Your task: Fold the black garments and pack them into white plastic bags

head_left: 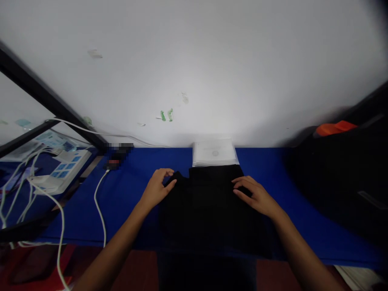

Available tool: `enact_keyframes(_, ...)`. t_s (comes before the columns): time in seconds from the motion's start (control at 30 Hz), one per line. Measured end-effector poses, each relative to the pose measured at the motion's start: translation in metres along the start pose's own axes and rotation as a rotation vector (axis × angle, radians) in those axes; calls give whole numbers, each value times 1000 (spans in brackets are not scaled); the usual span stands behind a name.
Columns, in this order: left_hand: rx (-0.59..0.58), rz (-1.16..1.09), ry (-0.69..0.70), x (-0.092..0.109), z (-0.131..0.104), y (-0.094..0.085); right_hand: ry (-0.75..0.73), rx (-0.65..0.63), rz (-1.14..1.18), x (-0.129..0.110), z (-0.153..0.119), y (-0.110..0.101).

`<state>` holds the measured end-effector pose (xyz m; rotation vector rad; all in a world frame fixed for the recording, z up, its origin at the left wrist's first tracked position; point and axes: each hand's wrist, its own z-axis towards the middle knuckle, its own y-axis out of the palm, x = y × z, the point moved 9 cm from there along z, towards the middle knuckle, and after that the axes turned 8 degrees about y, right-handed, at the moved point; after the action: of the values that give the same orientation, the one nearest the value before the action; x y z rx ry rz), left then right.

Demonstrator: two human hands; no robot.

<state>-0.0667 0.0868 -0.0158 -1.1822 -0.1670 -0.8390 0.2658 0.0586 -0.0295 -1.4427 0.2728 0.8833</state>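
Note:
Black cloth [212, 206] lies spread over the blue tabletop in front of me, its back edge against a stack of clear plastic packets [215, 152]. At the cloth's left edge is my left hand [158, 186], open, with its fingers apart and their tips close to the fabric. On the right side my right hand [254, 195] is also open, its fingertips over or on the cloth. Contact is hard to make out on the dark fabric. Neither hand grips anything.
A white power strip [68, 169] with several white cables sits at the left behind a black frame [30, 91]. A white cable [98, 202] runs to a partly blurred dark device. At right stands a large black item [342, 178] with an orange piece [336, 128]. A white wall rises behind.

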Motion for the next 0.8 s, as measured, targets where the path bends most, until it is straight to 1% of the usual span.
enact_keyframes(0.03,-6,20,-11,-5,-1,2,9,1,8,2,-1,1)
enact_keyframes(0.1,-27,57,13,-10,0,8,21,1,21,4,-3,2)
enact_keyframes(0.17,-16,95,80,-6,3,9,25,2,31,4,-4,3)
enact_keyframes(0.3,82,117,213,15,5,-5,35,11,45,5,-4,3)
enact_keyframes(0.37,131,46,262,29,3,-15,46,4,49,6,-4,4)
enact_keyframes(0.43,129,-69,300,43,-2,-24,52,-8,53,7,-4,5)
enact_keyframes(0.47,91,-133,318,51,-5,-26,53,-12,56,8,-4,6)
enact_keyframes(0.5,26,-194,335,58,-8,-25,54,-14,59,8,-4,6)
enact_keyframes(0.57,-156,-289,351,71,-16,-16,55,-13,66,9,-4,6)
enact_keyframes(0.6,-245,-318,346,74,-20,-10,57,-10,68,9,-4,6)
enact_keyframes(0.63,-312,-332,329,73,-24,-5,58,-7,69,10,-4,6)
enact_keyframes(0.67,-352,-326,295,70,-27,0,59,-4,69,10,-4,6)
enact_keyframes(0.7,-360,-298,245,62,-29,4,60,-1,68,10,-4,6)
enact_keyframes(0.8,-281,-126,49,29,-33,6,57,5,65,9,-4,5)
